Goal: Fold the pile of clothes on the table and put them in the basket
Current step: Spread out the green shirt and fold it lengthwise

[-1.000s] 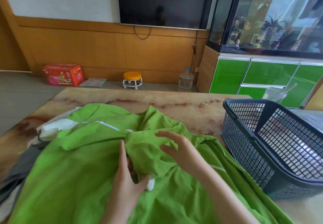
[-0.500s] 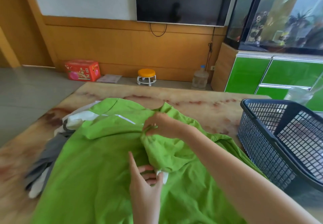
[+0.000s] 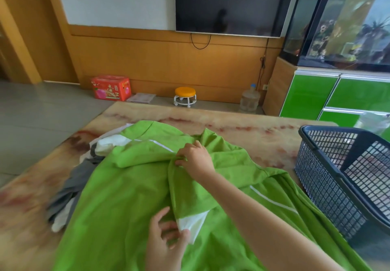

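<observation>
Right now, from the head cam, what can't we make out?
All in the head view:
- Pile under the green garment: only grey and white edges show at left, so the piece count is hidden.
- Basket: right part cut by the frame edge; near wall hides its bottom.
- Green garment's near hem: cut by the bottom edge.
- Right hand: fingertips buried in a green fold.

Green garment, dark-blue basket

Matt cloth garment, plastic basket
</observation>
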A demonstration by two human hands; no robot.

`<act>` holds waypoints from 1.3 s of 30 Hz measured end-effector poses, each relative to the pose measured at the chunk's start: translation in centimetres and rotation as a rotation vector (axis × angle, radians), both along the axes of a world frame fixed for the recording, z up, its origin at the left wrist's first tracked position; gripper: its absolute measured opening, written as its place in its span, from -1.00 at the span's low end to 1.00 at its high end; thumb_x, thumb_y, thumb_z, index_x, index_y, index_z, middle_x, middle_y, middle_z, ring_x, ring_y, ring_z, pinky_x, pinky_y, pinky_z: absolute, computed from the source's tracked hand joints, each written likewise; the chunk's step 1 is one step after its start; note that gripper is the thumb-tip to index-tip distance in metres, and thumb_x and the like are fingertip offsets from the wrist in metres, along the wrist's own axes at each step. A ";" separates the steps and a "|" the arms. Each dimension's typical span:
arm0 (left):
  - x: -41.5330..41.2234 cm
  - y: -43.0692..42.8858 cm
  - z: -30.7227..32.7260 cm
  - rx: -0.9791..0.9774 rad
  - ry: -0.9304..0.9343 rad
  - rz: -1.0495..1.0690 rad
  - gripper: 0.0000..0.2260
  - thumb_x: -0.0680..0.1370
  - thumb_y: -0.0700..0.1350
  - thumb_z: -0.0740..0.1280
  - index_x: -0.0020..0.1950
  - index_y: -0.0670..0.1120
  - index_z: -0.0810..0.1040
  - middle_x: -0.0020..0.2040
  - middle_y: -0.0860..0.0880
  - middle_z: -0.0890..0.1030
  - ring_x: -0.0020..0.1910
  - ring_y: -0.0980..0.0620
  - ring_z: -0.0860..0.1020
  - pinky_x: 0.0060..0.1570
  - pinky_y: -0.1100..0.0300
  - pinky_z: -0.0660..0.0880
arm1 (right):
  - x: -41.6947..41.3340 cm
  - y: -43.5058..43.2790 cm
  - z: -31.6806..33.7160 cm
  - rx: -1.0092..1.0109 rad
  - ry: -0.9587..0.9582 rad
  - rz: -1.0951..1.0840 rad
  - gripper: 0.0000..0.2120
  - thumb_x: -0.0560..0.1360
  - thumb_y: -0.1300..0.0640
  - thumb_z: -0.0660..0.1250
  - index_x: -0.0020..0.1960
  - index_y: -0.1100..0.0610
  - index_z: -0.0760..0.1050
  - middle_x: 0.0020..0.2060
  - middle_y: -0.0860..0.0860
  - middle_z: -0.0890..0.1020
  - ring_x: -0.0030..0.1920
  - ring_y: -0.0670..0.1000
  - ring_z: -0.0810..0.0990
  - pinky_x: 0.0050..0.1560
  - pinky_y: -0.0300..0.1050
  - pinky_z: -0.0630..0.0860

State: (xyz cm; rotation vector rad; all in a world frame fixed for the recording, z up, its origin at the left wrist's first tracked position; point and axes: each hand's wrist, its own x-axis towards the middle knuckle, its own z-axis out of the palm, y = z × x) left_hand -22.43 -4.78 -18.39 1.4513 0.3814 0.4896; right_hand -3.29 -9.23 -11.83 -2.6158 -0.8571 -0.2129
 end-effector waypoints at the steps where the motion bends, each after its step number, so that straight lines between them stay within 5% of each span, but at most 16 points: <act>1: -0.1 0.2 -0.3 0.057 0.003 0.001 -0.37 0.07 -0.13 0.50 0.11 0.09 0.43 -0.16 -0.14 0.58 -0.39 0.05 0.56 -0.43 0.30 0.51 | 0.0 0.0 -0.3 0.015 -0.005 -0.018 -0.69 0.48 0.01 0.36 0.20 0.05 0.55 0.12 0.02 0.54 0.18 0.08 0.35 0.17 -0.08 0.31; 3: -0.2 0.4 -0.7 0.257 0.004 0.022 -0.41 0.19 -0.19 0.49 0.15 0.17 0.44 -0.03 -0.05 0.52 -0.33 0.15 0.55 -0.40 0.33 0.52 | -0.2 -0.2 -0.3 0.013 -0.008 -0.003 -0.65 0.47 -0.01 0.38 0.23 0.02 0.53 0.19 0.01 0.48 0.24 0.07 0.31 0.25 -0.08 0.24; 6: 0.0 1.3 -0.1 0.715 -0.143 0.089 -0.52 0.31 0.03 0.34 0.22 0.21 0.42 0.05 0.05 0.47 -0.10 0.20 0.47 -0.26 0.44 0.45 | -1.1 -2.0 1.1 0.205 0.044 0.033 -0.63 0.47 0.03 0.39 0.27 0.01 0.51 0.29 0.00 0.44 0.29 0.06 0.28 0.31 -0.13 0.17; 10: 2.1 2.8 2.3 0.973 -0.253 0.058 -0.76 0.47 -0.03 0.30 0.13 0.13 0.56 0.27 0.08 0.43 0.17 0.05 0.45 0.12 0.14 0.46 | -4.0 -7.5 1.3 0.429 0.057 -0.040 -0.73 0.47 0.05 0.40 0.16 0.02 0.56 0.12 -0.05 0.57 0.18 -0.01 0.45 0.25 -0.12 0.35; 13: 6.0 4.1 3.9 1.172 -0.227 -0.122 -0.65 0.58 0.04 0.11 0.31 0.08 0.50 0.44 0.03 0.33 0.46 0.02 0.23 0.41 -0.02 0.19 | -8.2 -10.3 -0.9 0.361 0.053 -0.017 -0.65 0.49 -0.18 0.28 0.22 -0.08 0.53 0.20 -0.18 0.54 0.22 -0.14 0.46 0.30 -0.13 0.36; 17: 10.1 5.5 3.4 1.513 0.345 -0.480 -0.49 0.60 0.21 -0.12 0.53 0.11 -0.02 0.56 0.02 -0.10 0.52 0.05 -0.18 0.47 0.01 -0.18 | -11.8 -9.4 -5.7 0.047 0.148 0.121 -0.32 0.46 -0.43 -0.14 0.48 -0.16 0.18 0.46 -0.20 0.19 0.47 -0.16 0.12 0.50 -0.08 -0.05; 19: 10.2 6.0 2.4 1.624 0.540 -0.568 -0.37 0.51 0.31 -0.23 0.54 0.09 -0.12 0.56 0.00 -0.16 0.53 0.03 -0.19 0.46 0.03 -0.20 | -12.3 -8.9 -7.8 -0.028 0.133 0.129 -0.40 0.53 -0.36 -0.12 0.50 -0.16 0.08 0.45 -0.14 0.24 0.47 -0.07 0.20 0.46 0.07 0.18; 20: 10.1 6.0 2.2 1.647 0.528 -0.571 -0.25 0.38 0.35 -0.35 0.54 0.09 -0.13 0.56 0.00 -0.15 0.53 0.03 -0.18 0.46 0.03 -0.20 | -12.2 -9.0 -8.4 -0.036 0.144 0.132 -0.44 0.54 -0.34 -0.10 0.50 -0.20 -0.01 0.46 -0.14 0.24 0.47 -0.07 0.19 0.45 0.04 0.19; 22: 10.3 5.9 2.7 1.606 0.436 -0.525 -0.10 0.22 0.32 -0.44 0.54 0.10 -0.05 0.56 0.02 -0.10 0.53 0.05 -0.15 0.46 0.02 -0.19 | -11.9 -9.6 -7.9 -0.008 0.192 0.134 -0.42 0.48 -0.39 -0.14 0.46 -0.27 -0.12 0.49 -0.20 0.05 0.50 -0.17 -0.05 0.52 -0.07 -0.15; 24: 10.6 5.5 3.1 1.586 0.333 -0.467 -0.17 0.31 0.31 -0.36 0.52 0.09 0.12 0.55 0.01 0.02 0.53 0.02 -0.07 0.46 0.01 -0.12 | -11.5 -10.6 -7.5 0.044 0.225 0.144 -0.36 0.41 -0.46 -0.20 0.44 -0.28 -0.08 0.48 -0.27 -0.04 0.48 -0.27 -0.16 0.46 -0.19 -0.33; 27: 10.6 4.7 2.4 1.622 0.279 -0.449 -0.33 0.51 0.30 -0.22 0.42 0.03 0.36 0.45 -0.10 0.33 0.45 -0.08 0.12 0.41 -0.04 0.12 | -11.4 -11.7 -7.3 0.020 0.202 0.091 -0.28 0.38 -0.49 -0.27 0.47 -0.25 -0.02 0.48 -0.29 -0.03 0.48 -0.27 -0.16 0.46 -0.19 -0.32; 30: 10.4 4.5 0.5 1.554 0.307 -0.517 -0.08 0.29 0.46 -0.53 0.51 0.07 -0.02 0.51 0.00 -0.07 0.48 -0.05 -0.18 0.43 0.01 -0.20 | -11.6 -12.0 -7.8 -0.002 0.290 0.100 -0.26 0.37 -0.45 -0.24 0.49 -0.22 0.00 0.47 -0.30 -0.01 0.48 -0.26 -0.17 0.48 -0.14 -0.28; 32: 10.5 4.8 1.6 1.392 0.214 -0.445 -0.22 0.44 0.43 -0.22 0.51 0.02 0.17 0.53 -0.05 0.04 0.52 -0.08 -0.04 0.44 -0.02 -0.05 | -11.6 -12.0 -7.8 0.081 0.316 0.082 -0.28 0.38 -0.44 -0.18 0.48 -0.22 0.11 0.46 -0.30 0.08 0.48 -0.28 -0.08 0.49 -0.17 -0.18; 35: 11.5 5.1 3.2 1.252 0.026 -0.098 -0.46 0.48 -0.01 0.39 0.41 -0.15 0.38 0.42 -0.25 0.31 0.41 -0.24 0.29 0.34 -0.13 0.32 | -11.6 -12.2 -6.4 0.340 0.371 -0.041 -0.56 0.52 -0.23 0.14 0.35 -0.17 0.40 0.37 -0.31 0.31 0.38 -0.32 0.25 0.42 -0.31 0.18; 39: 13.1 5.0 5.0 0.987 0.313 -0.099 -0.35 0.49 -0.04 0.40 0.48 -0.15 0.20 0.30 -0.23 0.45 0.28 -0.18 0.43 0.17 0.04 0.37 | -11.9 -12.8 -4.7 0.515 0.370 -0.158 -0.75 0.56 0.06 0.28 0.21 -0.12 0.52 0.10 -0.26 0.54 0.07 -0.29 0.51 0.11 -0.39 0.42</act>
